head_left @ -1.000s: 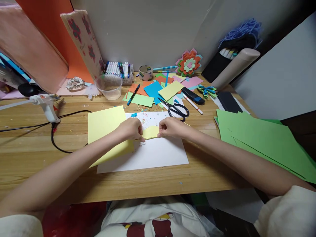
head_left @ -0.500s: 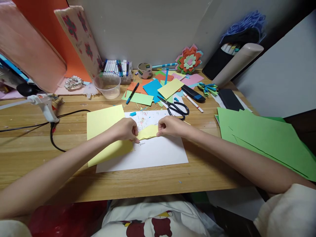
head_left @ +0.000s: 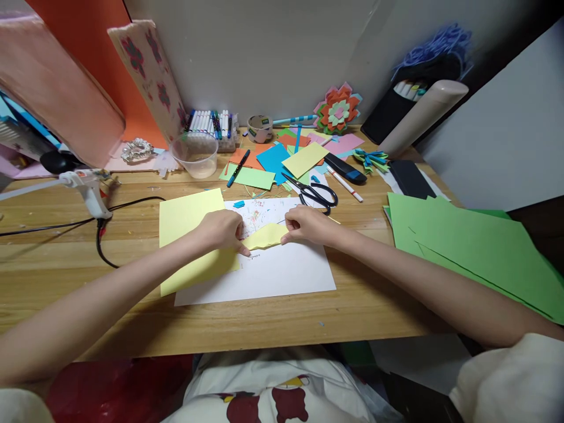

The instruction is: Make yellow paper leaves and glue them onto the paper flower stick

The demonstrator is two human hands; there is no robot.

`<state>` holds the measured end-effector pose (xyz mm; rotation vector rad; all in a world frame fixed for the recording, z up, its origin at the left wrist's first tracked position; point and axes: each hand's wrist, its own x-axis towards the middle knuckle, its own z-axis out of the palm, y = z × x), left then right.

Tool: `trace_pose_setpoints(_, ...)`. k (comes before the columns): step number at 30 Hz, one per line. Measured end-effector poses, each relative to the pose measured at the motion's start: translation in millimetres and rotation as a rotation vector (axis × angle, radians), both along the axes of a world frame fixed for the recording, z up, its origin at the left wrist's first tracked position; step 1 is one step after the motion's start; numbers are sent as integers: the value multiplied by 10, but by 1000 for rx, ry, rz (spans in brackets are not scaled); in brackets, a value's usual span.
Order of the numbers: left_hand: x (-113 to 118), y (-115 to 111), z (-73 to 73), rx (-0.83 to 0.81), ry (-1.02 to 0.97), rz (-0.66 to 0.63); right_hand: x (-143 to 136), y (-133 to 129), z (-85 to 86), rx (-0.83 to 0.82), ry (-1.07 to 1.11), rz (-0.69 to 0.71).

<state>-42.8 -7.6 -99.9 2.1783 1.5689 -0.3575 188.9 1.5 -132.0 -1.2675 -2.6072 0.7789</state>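
Note:
A small yellow paper piece (head_left: 265, 236) with a wavy front edge is stretched between my two hands over a white sheet (head_left: 282, 273). My left hand (head_left: 225, 230) pinches its left end, the thumb pointing down and right. At the right end, my right hand (head_left: 304, 224) grips it between thumb and fingers. A larger yellow sheet (head_left: 189, 226) lies partly under my left hand and forearm. Small paper scraps and coloured marks dot the white sheet behind the piece. Black-handled scissors (head_left: 315, 195) rest just behind my right hand.
Behind are a blue marker (head_left: 238, 168), coloured papers (head_left: 304, 160), a clear cup (head_left: 198, 160), a tape roll (head_left: 259, 129) and a layered paper flower (head_left: 338, 110). A glue gun (head_left: 90, 194) with cords stands left; green sheets (head_left: 467, 247) lie right.
The view has shifted slightly. My right hand has moved a little to the right, and more of the yellow piece shows between my hands. Both hands keep their grip.

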Motion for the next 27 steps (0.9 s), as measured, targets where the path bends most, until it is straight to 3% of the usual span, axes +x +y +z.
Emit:
trace_pose_setpoints(4,42,9,-4,-112,-264,-13,28,-12,-34,57,59,73)
trace_pose_setpoints(8,261,-27,-132,8,-425,5,34,-8,-66,82,68,89)
trace_pose_setpoints(13,396,-43,-246,-29,-414,42,65,-10,-113,104,104,88)
trace_pose_setpoints(27,375,-56,-237,-1,-358,52,316,-23,-126,82,120,62)
